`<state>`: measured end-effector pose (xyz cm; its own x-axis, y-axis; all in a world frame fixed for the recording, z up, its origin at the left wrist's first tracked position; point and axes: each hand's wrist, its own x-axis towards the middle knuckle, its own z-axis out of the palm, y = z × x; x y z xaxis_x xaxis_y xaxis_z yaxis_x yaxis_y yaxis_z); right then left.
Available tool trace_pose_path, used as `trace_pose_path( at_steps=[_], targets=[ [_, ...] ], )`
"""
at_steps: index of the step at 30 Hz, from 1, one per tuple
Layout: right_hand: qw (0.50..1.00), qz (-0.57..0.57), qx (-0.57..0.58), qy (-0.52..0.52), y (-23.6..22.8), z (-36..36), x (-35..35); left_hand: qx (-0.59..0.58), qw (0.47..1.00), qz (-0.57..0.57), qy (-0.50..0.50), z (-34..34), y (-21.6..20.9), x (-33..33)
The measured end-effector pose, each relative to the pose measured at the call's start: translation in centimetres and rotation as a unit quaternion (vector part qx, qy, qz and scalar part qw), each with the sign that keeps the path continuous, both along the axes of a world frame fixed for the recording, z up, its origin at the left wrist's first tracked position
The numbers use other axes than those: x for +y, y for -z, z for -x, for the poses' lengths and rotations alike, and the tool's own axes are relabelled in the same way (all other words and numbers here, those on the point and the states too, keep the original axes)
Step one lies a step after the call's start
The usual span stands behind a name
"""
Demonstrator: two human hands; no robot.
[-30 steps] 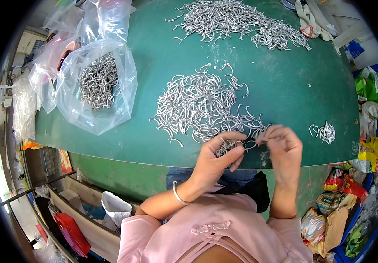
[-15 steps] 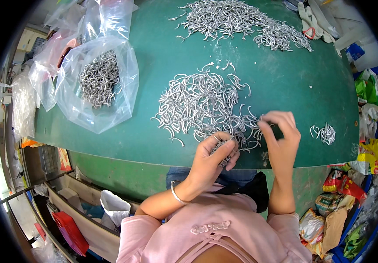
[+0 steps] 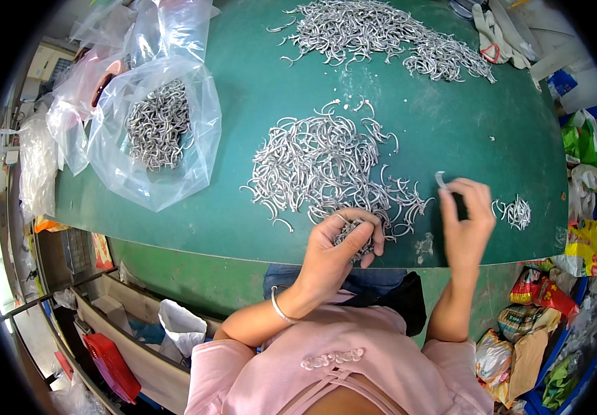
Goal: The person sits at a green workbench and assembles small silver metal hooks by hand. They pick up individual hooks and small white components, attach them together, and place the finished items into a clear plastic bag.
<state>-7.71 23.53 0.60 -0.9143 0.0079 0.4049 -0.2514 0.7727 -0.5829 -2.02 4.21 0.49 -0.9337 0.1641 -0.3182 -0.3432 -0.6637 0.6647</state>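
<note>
My left hand [image 3: 347,238] is closed round a clump of small curved metal pieces [image 3: 358,240] at the table's near edge. Between thumb and fingertips, my right hand [image 3: 468,207] pinches one curved metal piece [image 3: 441,180], its pale end sticking out. A loose pile of curved metal pieces [image 3: 319,159] spreads just beyond my left hand. To the right of my right hand lies a small heap of the same pieces [image 3: 516,212]. A larger pile [image 3: 361,31] covers the far part of the green table [image 3: 236,232].
On the left, a clear plastic bag [image 3: 198,166] stands open with many metal pieces inside. White gloves [image 3: 492,34] lie at the far right corner. Colourful packages [image 3: 540,294] fill the right side below the table, and a red basket [image 3: 112,366] sits lower left.
My right hand has moved right from the middle pile toward the small heap, carrying one curved piece. My left hand stays nearly in place with its clump.
</note>
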Motion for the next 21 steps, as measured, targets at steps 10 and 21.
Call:
trace_pose_path(
  at_steps=[10,21],
  targets=[
    [0.995,-0.087,-0.009,0.048,0.2,-1.2,2.8,0.008,1.000,0.008,0.005,0.0,-0.1,0.4],
    [0.996,-0.042,0.010,-0.075,0.3,-0.3,-2.2,-0.022,1.000,0.018,-0.009,-0.3,-0.3,0.0]
  ],
)
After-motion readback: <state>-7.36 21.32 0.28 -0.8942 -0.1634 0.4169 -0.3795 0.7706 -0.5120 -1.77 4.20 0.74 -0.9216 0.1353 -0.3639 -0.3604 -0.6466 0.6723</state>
